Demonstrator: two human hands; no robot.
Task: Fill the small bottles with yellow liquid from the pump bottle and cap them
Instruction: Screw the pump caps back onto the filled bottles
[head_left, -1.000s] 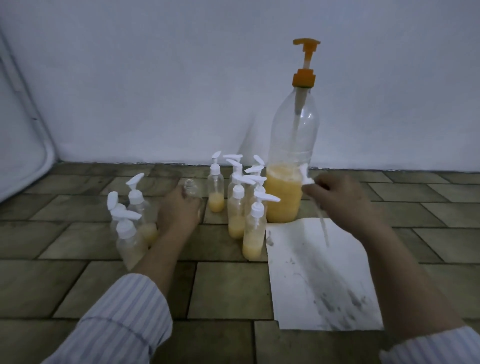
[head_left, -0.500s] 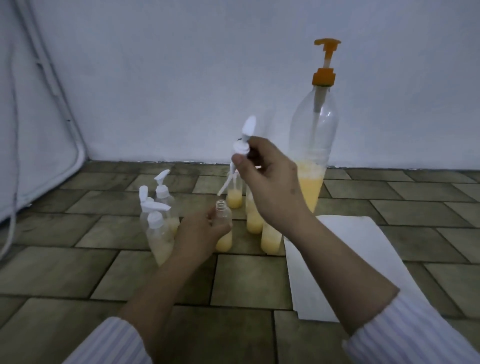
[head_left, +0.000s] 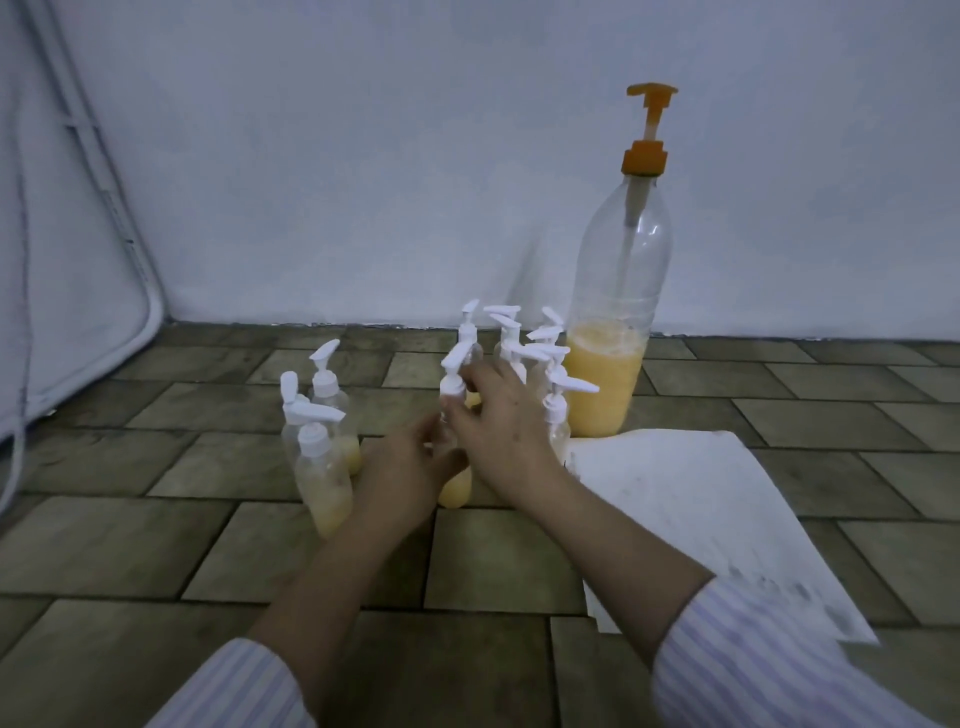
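Small clear plastic bottle (head_left: 456, 480), yellow liquid at its bottom, stands on the tiled floor (head_left: 156, 545) between my hands. Left hand (head_left: 400, 475) grips its body; right hand (head_left: 501, 415) pinches the white pump cap (head_left: 453, 379) at the neck, apparently mid-screwing.

Three capped small bottles (head_left: 322, 457) left, a capped cluster (head_left: 524, 358) behind. None visibly uncapped.

Tall clear pump bottle with orange pump (head_left: 615, 312): about a third full.

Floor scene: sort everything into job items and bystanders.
Job:
- large clear plastic pump bottle with orange pump
- small clear bottle being capped
- white pump cap
- left hand, right hand
- capped small bottles

Bystanders:
- smudged white paper sheet
- white metal frame
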